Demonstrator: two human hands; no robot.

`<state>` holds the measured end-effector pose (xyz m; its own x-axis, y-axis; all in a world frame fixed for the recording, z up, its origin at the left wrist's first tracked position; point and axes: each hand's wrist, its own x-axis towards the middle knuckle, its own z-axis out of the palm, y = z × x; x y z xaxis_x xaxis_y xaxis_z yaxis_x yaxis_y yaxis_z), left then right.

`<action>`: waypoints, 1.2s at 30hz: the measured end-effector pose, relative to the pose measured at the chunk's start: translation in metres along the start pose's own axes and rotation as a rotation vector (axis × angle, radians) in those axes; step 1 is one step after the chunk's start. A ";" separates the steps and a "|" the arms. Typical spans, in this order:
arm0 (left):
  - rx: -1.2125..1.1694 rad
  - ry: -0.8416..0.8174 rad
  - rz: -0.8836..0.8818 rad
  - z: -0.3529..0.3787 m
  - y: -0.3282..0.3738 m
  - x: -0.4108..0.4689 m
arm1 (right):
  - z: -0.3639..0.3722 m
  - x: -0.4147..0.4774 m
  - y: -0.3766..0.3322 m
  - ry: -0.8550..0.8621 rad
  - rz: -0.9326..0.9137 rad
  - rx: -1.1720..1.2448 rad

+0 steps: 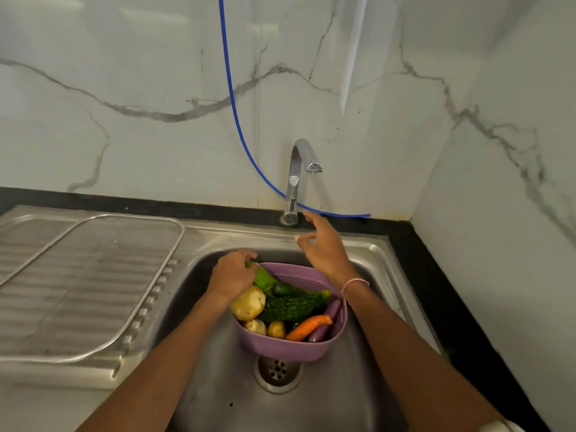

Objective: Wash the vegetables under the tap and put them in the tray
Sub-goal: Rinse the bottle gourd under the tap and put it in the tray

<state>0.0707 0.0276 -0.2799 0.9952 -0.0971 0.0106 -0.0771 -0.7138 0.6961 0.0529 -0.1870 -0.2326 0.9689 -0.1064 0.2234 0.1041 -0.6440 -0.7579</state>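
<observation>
Both forearms are bare. A thin pink and white bracelet (355, 283) circles the right wrist, just behind the right hand (324, 247) and its fingers (311, 219). The left hand (232, 277) and wrist are bare too.

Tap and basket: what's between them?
In the head view, the open right hand hangs between the tap and the basket, above the sink rim.

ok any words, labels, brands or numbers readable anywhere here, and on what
None can be read. The tap, purple basket, sink and blue hose show no print or logo; the green pepper under the left hand shows no sticker. The grey lines on the wall are veining, not writing.
</observation>
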 end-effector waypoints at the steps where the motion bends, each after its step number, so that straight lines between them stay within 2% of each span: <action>1: 0.026 -0.005 0.004 -0.001 0.000 -0.005 | 0.000 -0.002 -0.004 -0.021 -0.010 -0.013; 7: 0.114 -0.014 0.038 0.002 -0.001 -0.028 | 0.006 0.000 -0.027 -0.107 -0.006 -0.029; 11: 0.160 0.005 0.064 0.003 0.001 -0.034 | 0.014 0.014 -0.036 -0.096 0.032 -0.041; 13: 0.171 0.033 0.065 0.004 0.000 -0.036 | 0.016 0.021 -0.039 -0.045 0.031 -0.055; 18: 0.165 0.070 0.083 0.006 -0.003 -0.032 | 0.018 0.032 -0.040 0.204 0.031 -0.049; 24: 0.148 0.086 0.104 0.004 -0.008 -0.026 | 0.025 0.042 -0.027 0.282 -0.002 -0.070; 30: 0.152 0.087 0.106 0.003 -0.014 -0.018 | 0.035 0.059 0.007 0.159 -0.225 -0.261; 33: 0.129 0.091 0.104 0.004 -0.019 -0.015 | 0.027 0.060 0.016 0.022 -0.347 -0.421; 36: 0.144 0.095 0.113 0.005 -0.020 -0.015 | 0.016 0.058 0.018 -0.109 -0.419 -0.411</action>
<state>0.0570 0.0394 -0.2974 0.9805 -0.1208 0.1550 -0.1891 -0.7945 0.5770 0.1146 -0.1924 -0.2430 0.8838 0.2842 0.3717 0.4079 -0.8573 -0.3142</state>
